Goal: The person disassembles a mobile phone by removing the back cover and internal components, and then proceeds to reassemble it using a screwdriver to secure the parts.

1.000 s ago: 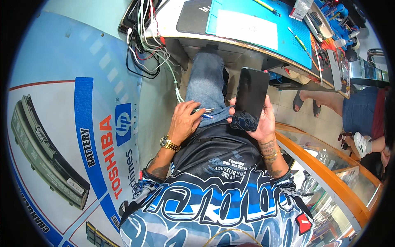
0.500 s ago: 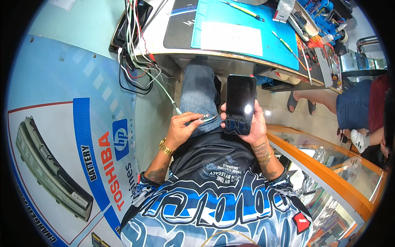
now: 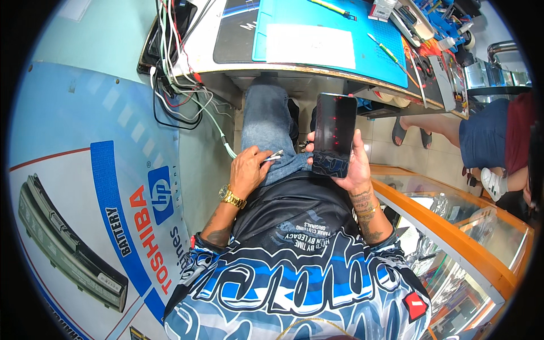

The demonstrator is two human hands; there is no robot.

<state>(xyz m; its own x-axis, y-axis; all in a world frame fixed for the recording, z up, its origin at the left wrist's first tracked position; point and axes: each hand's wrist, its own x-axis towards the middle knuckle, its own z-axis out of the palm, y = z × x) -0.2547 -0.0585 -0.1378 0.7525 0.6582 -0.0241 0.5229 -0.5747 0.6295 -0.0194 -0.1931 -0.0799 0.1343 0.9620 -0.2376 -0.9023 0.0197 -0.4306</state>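
Observation:
My right hand [image 3: 356, 164] is wrapped round a black smartphone [image 3: 333, 136], held upright with its dark, glossy screen toward me. Small red reflections show on the glass. Over my left thigh, my left hand [image 3: 249, 169] pinches the ends of a multi-head charging cable [image 3: 275, 155]; small metal plugs stick out past the fingertips. The cable's pale green lead [image 3: 218, 127] runs up and away to a tangle of wires at the bench's left end. Plugs and phone are apart, with a gap of roughly a hand's width between them.
Ahead is a workbench with a blue repair mat [image 3: 362, 39], a white sheet [image 3: 309, 46] and a slim green-yellow tool [image 3: 385, 50]. Tangled wires [image 3: 175, 85] hang off its left end. A wood-edged glass showcase [image 3: 453, 226] stands at right. Another person [image 3: 481, 133] is at far right.
My left hand has turned, its back now facing up more, with the plugs still pinched. The phone's bright reflection has gone and red specks show. The view has shifted slightly.

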